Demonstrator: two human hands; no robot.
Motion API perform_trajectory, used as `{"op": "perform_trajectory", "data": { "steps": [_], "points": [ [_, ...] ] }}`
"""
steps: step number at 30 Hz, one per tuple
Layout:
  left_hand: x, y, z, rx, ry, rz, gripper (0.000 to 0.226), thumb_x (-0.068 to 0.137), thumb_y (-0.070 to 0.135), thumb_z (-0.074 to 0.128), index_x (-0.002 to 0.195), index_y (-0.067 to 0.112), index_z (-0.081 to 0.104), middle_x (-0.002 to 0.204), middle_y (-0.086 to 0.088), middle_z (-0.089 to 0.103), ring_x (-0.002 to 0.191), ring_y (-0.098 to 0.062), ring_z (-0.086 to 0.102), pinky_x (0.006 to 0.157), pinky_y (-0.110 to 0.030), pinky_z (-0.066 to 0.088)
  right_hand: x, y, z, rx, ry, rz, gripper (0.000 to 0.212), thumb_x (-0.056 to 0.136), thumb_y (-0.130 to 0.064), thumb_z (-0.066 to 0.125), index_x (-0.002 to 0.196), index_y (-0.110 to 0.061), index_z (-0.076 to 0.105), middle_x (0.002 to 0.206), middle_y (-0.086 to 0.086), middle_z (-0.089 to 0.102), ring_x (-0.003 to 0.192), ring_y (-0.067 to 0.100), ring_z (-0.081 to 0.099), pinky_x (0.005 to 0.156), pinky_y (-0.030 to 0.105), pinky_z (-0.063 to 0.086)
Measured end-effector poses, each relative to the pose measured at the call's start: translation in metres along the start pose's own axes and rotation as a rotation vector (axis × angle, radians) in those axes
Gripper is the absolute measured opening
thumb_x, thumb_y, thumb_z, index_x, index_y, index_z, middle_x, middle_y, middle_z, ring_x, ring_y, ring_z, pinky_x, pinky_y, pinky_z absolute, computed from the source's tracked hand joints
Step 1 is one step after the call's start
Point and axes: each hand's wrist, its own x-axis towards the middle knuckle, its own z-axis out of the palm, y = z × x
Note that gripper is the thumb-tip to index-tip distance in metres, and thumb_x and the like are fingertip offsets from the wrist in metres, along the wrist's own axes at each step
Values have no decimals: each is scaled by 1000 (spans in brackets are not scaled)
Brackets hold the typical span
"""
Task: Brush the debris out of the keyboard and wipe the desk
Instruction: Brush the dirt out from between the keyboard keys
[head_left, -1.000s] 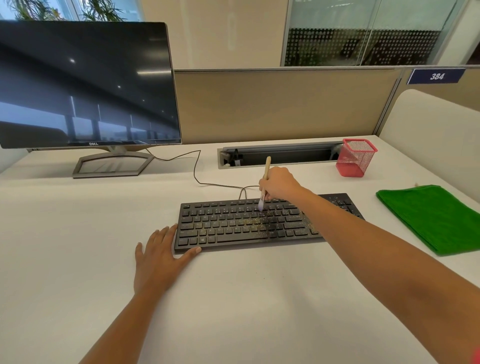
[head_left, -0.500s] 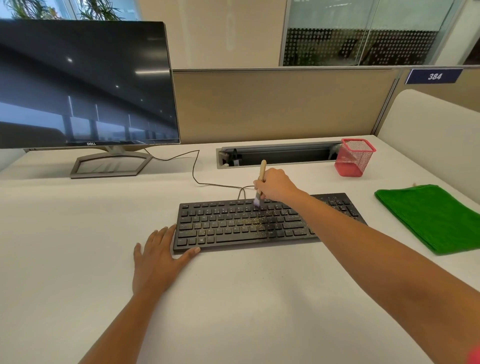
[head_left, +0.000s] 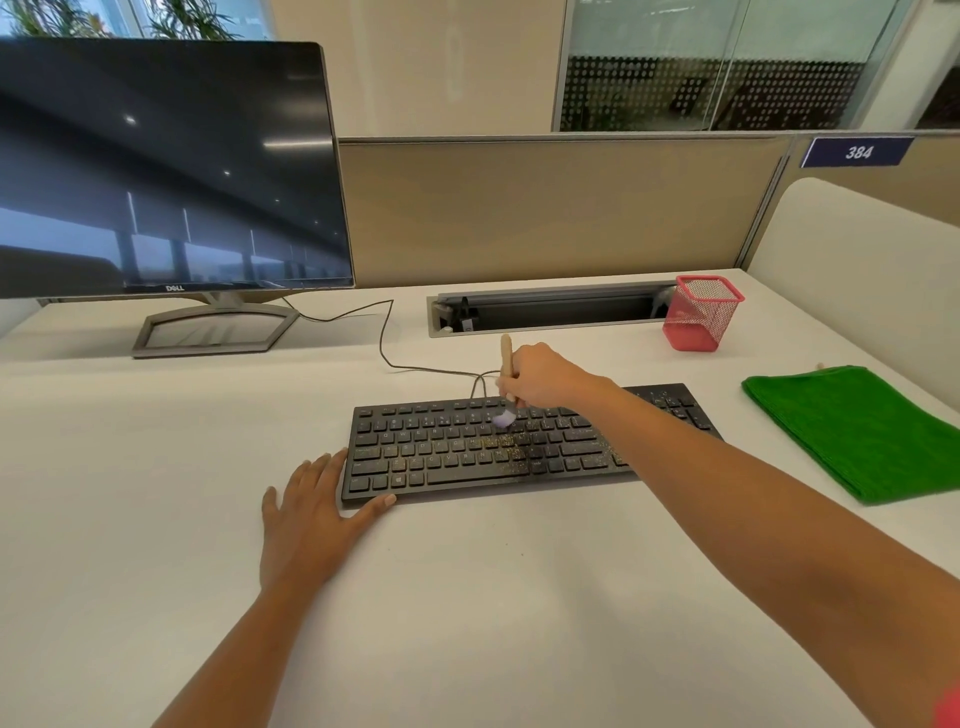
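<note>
A black keyboard (head_left: 441, 457) lies on the white desk (head_left: 493, 597), with yellowish debris (head_left: 511, 449) scattered over its middle and right keys. My right hand (head_left: 545, 376) grips a small wooden-handled brush (head_left: 506, 382) whose pale bristles touch the upper key rows near the middle. My left hand (head_left: 311, 514) rests flat on the desk against the keyboard's front left corner, thumb along its front edge. A folded green cloth (head_left: 862, 431) lies at the right of the desk.
A dark monitor (head_left: 166, 171) on a grey stand sits at the back left, its cable (head_left: 387, 338) running to the keyboard. A red mesh pen cup (head_left: 701, 314) stands beside an open cable slot (head_left: 545, 312). Partition panels close the back and right.
My right hand with the brush has shifted slightly left along the upper key rows. The left hand has stayed at the keyboard's corner.
</note>
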Motion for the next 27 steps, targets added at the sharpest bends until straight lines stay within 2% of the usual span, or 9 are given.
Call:
{"op": "perform_trajectory", "data": {
  "steps": [6, 8, 11, 13, 17, 20, 22, 25, 27],
  "points": [
    [0, 0, 0, 1, 7, 3, 107, 57, 89, 12, 146, 32, 28, 151, 6, 33, 143, -13, 19, 116, -46, 9, -2, 6, -9, -270, 104, 89, 26, 94, -15, 48, 114, 0, 57, 98, 13, 60, 79, 19, 52, 69, 26, 42],
    [0, 0, 0, -5, 6, 3, 107, 57, 89, 12, 146, 32, 27, 151, 6, 32, 143, -12, 19, 116, -46, 9, 0, 5, -11, -236, 142, 73, 26, 95, -17, 47, 112, 0, 58, 100, 13, 62, 78, 19, 52, 67, 25, 43],
    [0, 0, 0, -6, -2, -1, 106, 59, 90, 14, 146, 31, 27, 151, 6, 31, 143, -12, 17, 116, -45, 8, 3, 3, -12, -76, 167, 46, 29, 97, -20, 46, 105, 3, 61, 82, 10, 57, 72, 19, 53, 53, 19, 36],
    [0, 0, -1, -4, -7, 0, 101, 65, 91, 21, 146, 31, 26, 152, 6, 30, 143, -12, 17, 116, -45, 8, 4, 3, -9, -6, 151, 58, 30, 97, -21, 47, 104, 4, 61, 78, 9, 58, 67, 18, 53, 52, 18, 35],
    [-1, 1, -1, -5, -4, 1, 102, 66, 92, 22, 146, 31, 27, 152, 5, 31, 143, -12, 18, 116, -45, 8, 4, 8, -4, 47, 35, 106, 29, 95, -17, 49, 107, 6, 61, 102, 20, 67, 78, 25, 64, 71, 26, 52],
    [0, 0, 0, -9, 1, 6, 98, 68, 91, 24, 146, 31, 28, 151, 5, 33, 143, -13, 19, 116, -46, 9, 5, 10, -7, 77, 21, 135, 27, 95, -15, 49, 105, 6, 62, 96, 19, 68, 63, 20, 63, 69, 23, 53],
    [0, 0, -1, -10, 9, 7, 99, 65, 89, 22, 145, 31, 29, 150, 6, 34, 142, -13, 20, 115, -46, 9, 7, 11, -8, 147, 103, 135, 26, 95, -16, 50, 105, 4, 63, 100, 19, 68, 71, 23, 66, 72, 28, 54],
    [0, 0, -1, -19, 5, 1, 92, 72, 86, 29, 146, 31, 28, 151, 6, 33, 143, -13, 19, 116, -46, 8, 7, 11, -5, 255, 161, 116, 29, 95, -20, 52, 108, 3, 64, 105, 19, 67, 92, 29, 68, 88, 38, 54],
    [0, 1, -2, -16, 5, -1, 92, 71, 83, 30, 146, 31, 28, 151, 6, 32, 143, -12, 18, 116, -45, 8, 5, 12, -2, 268, 121, 117, 30, 94, -20, 53, 109, 4, 64, 104, 19, 67, 86, 26, 67, 88, 39, 54]
  ]
}}
